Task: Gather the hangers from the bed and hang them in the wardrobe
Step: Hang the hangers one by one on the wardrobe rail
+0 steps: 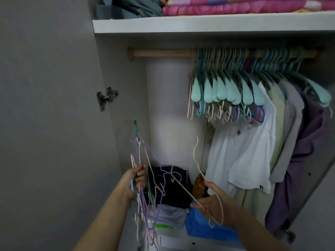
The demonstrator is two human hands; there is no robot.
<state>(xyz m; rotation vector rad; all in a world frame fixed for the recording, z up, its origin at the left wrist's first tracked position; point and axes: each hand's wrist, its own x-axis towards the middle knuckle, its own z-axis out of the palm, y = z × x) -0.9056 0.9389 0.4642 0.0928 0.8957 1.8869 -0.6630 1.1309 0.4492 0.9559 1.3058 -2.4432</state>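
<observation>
Head view, open wardrobe interior. Left hand (135,180) clenched around a tangled bundle of thin wire hangers in lilac, pink, cream and green (143,178), held upright near the wardrobe's left wall, hooks and shoulders splaying above and below the fist. Right hand (211,203) grasping a single cream wire hanger (196,160), fingers curled round its lower bar, the hook rising toward the rail, one straight arm crossing toward the bundle. Wooden hanging rail (159,53) under the white top shelf (199,24); left portion of rail bare, right portion crowded with mint-green plastic hangers (224,89) and further thin coloured hangers hooked among them. White short-sleeved shirt (241,151) hanging at the right, followed by beige, grey and purple garments (308,151) toward the right edge. Folded pink fabric (226,8) and grey-green fabric on the top shelf. Dark folded clothing (168,180) stacked at the wardrobe floor between the two hands; blue plastic bag (203,227) just below the right hand. Metal door hinge (106,97) on the left wall.
</observation>
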